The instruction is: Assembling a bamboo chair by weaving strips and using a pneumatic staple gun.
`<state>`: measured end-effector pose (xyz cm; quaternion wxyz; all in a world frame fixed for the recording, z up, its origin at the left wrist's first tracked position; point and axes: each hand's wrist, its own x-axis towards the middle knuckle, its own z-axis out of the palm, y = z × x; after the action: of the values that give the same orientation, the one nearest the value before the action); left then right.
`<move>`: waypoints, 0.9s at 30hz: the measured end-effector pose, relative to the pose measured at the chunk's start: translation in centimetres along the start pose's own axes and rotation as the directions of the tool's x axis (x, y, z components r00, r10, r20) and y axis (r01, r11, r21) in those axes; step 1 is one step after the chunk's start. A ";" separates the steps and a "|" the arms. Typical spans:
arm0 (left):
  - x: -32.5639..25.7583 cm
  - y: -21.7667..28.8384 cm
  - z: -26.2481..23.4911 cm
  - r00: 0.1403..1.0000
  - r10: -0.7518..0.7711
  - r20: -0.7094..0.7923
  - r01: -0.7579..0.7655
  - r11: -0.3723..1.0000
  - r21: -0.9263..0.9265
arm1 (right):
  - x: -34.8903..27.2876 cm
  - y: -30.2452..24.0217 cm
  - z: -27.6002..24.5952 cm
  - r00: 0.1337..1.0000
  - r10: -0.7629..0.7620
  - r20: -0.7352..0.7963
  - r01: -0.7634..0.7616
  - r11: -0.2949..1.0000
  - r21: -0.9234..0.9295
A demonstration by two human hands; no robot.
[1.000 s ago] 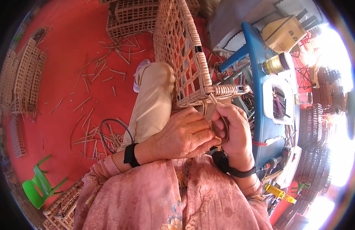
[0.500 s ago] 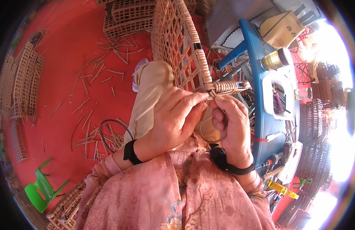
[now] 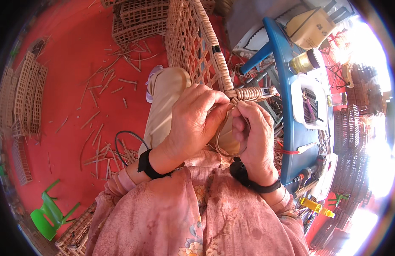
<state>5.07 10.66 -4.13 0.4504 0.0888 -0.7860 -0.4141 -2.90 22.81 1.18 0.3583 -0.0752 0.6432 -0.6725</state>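
A woven wicker frame [image 3: 190,47] stands ahead of me, its open lattice edged by a thickly wrapped rim. At its near corner, a short bar bound with coiled cane [image 3: 248,93] sticks out to the right. Just below that corner, my left hand [image 3: 190,117] pinches a cane strand between thumb and forefinger. My right hand [image 3: 255,138] grips the strand close beside it, fingers curled. A loop of the cane strand [image 3: 217,138] hangs down between both hands. The fingertips partly hide where the strand meets the corner.
On my right stands a blue plastic stool [image 3: 287,128] with a white tray [image 3: 297,102], a jar [image 3: 306,62] and a tan box [image 3: 310,30]. Cane scraps [image 3: 101,123] litter the red floor. Stacked wicker panels [image 3: 24,94] and a green chair [image 3: 46,215] are at left.
The loop of strand between my hands hangs fuller and further left. Both hands stay at the corner with small finger shifts. The whole view has shifted slightly.
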 end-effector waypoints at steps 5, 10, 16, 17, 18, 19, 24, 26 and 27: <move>0.1 -0.1 0.1 1.000 0.006 0.001 -0.006 1.000 -0.023 | 0.1 -0.2 0.1 1.000 0.005 -0.002 -0.005 1.000 -0.009; -0.3 0.1 0.1 0.994 -0.112 -0.008 0.111 0.991 -0.077 | 0.4 -0.5 -0.3 0.998 0.023 0.065 -0.020 0.999 -0.043; -0.5 -0.2 0.3 0.986 -0.165 -0.013 0.164 0.983 -0.085 | 0.3 -0.5 0.0 0.999 0.036 0.016 -0.035 0.998 -0.049; -0.5 -0.2 0.3 0.985 -0.172 -0.007 0.171 0.982 -0.084 | 0.3 -0.5 0.2 0.999 0.036 -0.002 -0.036 0.999 -0.028; -0.5 -0.3 0.3 0.985 -0.173 -0.008 0.172 0.981 -0.086 | 0.3 -0.4 0.3 0.999 0.036 -0.003 -0.036 0.999 -0.030; -0.5 -0.3 0.3 0.983 -0.182 -0.007 0.181 0.980 -0.087 | 0.3 -0.4 0.4 0.998 0.059 -0.023 -0.058 0.997 0.042; -0.6 -0.3 0.5 0.970 -0.242 -0.008 0.239 0.961 -0.139 | 0.3 -0.5 0.6 0.990 0.135 -0.035 -0.127 0.977 0.170; -0.6 -0.3 0.5 0.968 -0.252 -0.024 0.247 0.961 -0.125 | 0.3 0.0 0.7 0.995 0.081 -0.054 -0.070 0.981 0.182; -0.6 -0.3 0.6 0.967 -0.252 -0.024 0.247 0.961 -0.126 | 0.3 0.1 0.7 0.995 0.081 -0.055 -0.070 0.981 0.181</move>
<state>4.84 11.13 -4.88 0.4145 0.1677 -0.7327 -0.5131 -2.70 22.02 1.08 0.3687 0.0027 0.5935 -0.7154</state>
